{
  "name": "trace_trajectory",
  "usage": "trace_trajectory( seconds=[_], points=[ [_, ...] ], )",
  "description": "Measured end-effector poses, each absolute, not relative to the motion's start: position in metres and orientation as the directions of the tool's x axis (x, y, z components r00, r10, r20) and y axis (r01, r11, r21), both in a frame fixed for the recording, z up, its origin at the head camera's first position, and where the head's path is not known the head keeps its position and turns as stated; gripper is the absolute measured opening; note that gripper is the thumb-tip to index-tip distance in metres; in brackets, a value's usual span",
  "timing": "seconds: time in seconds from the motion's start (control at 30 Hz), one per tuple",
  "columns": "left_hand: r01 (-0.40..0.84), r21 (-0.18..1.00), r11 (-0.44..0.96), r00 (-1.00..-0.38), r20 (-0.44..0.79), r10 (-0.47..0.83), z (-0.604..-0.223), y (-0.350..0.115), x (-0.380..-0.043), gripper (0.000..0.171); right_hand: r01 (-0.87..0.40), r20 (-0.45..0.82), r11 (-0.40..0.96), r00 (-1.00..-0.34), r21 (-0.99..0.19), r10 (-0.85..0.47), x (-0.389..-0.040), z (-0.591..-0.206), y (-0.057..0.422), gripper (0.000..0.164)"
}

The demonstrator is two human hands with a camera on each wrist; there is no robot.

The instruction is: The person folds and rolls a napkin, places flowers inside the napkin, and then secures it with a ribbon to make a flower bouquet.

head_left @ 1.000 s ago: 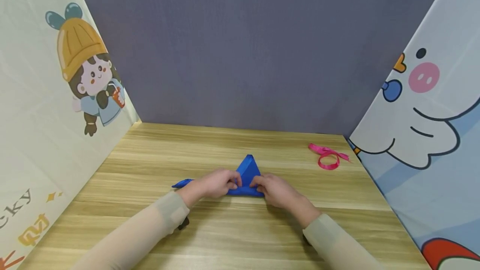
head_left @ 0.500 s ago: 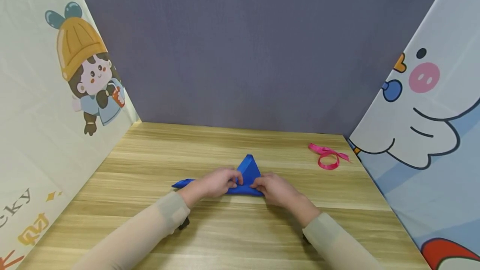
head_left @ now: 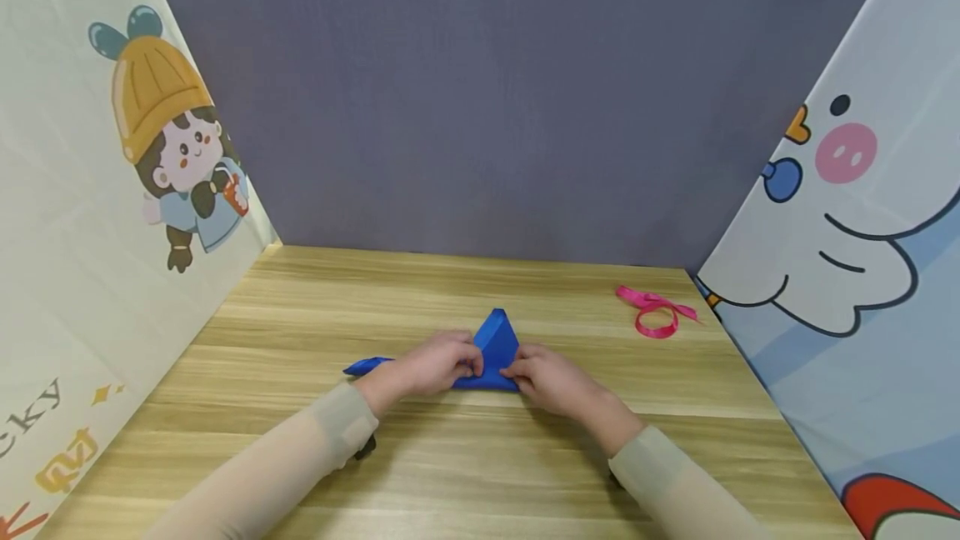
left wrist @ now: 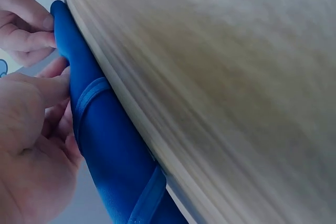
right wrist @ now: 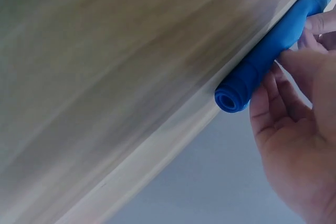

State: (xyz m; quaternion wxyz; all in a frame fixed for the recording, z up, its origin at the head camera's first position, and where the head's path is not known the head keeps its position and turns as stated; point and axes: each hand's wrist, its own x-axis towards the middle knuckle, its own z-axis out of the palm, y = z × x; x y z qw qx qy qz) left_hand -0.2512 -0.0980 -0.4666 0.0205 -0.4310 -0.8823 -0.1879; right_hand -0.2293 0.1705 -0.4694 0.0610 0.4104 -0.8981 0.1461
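A blue cloth lies on the table, its near part rolled into a tube and its far part a flat triangle pointing away. My left hand grips the roll left of its middle, thumb on the near side. Close by, my right hand pinches the roll near its right end. The left wrist view shows the roll with a hemmed edge wound slantwise around it. In the right wrist view the spiral end of the roll is visible beside my fingers. A twisted tail of cloth sticks out past my left wrist.
A looped pink ribbon lies at the back right of the wooden table. A grey panel stands behind the table. Printed cartoon sheets hang along the left side and the right side.
Both hands have stayed nearly in place on the roll, with only small finger shifts. The right end of the roll shows slightly farther left beside my right hand.
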Motion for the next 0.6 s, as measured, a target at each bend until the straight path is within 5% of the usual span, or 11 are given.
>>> trace_trajectory(
  seconds=[0.23,0.6],
  points=[
    [0.786,0.307,0.536,-0.594,0.137,0.793,-0.4644,-0.1036,-0.2508,0.01,-0.695,0.095,0.674,-0.711,-0.253,-0.697,-0.226,-0.4656,0.1718,0.037],
    [0.753,0.37,0.544,-0.62,0.124,0.774,-0.4676,-0.1072,-0.2505,0.008,-0.716,0.141,0.646,-0.692,-0.265,-0.708,-0.2293,-0.4689,0.173,0.025]
  ],
)
